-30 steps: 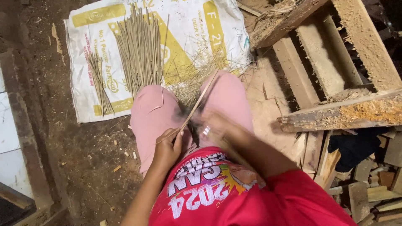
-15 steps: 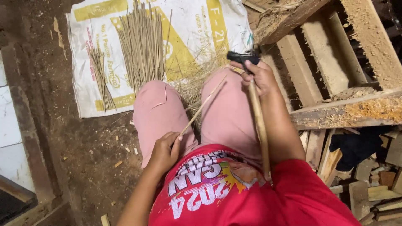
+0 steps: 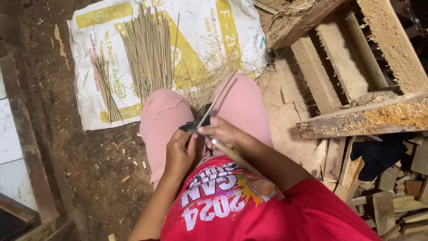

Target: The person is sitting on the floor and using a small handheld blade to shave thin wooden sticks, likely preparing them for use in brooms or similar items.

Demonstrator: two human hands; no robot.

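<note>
Right hand (image 3: 223, 133) closed around a long-handled knife (image 3: 192, 126), wooden handle running back along the forearm, dark blade pointing left across the lap. Left hand (image 3: 180, 154) pinched shut on the near end of a thin bamboo stick (image 3: 217, 101), thumb close against the blade. The stick rises away from the hands, slanting up and right over the pink-trousered knees (image 3: 243, 105). Blade edge lies at the stick's near end, touching or nearly so; exact contact too small to tell.

Step in hand, by my reading: shaving the stick thin, blade set at the start of a stroke. The next move would call for a steady shallow blade angle and the left thumb kept off the edge.

Around: fine shavings (image 3: 209, 85) heaped between the knees. Beyond, a white and yellow sack (image 3: 232, 35) spread on the dirt floor (image 3: 89, 165), carrying a large fan of finished sticks (image 3: 149, 53) and a smaller bundle (image 3: 106, 85) to its left. Rough timber offcuts (image 3: 356, 118) stacked at right.
</note>
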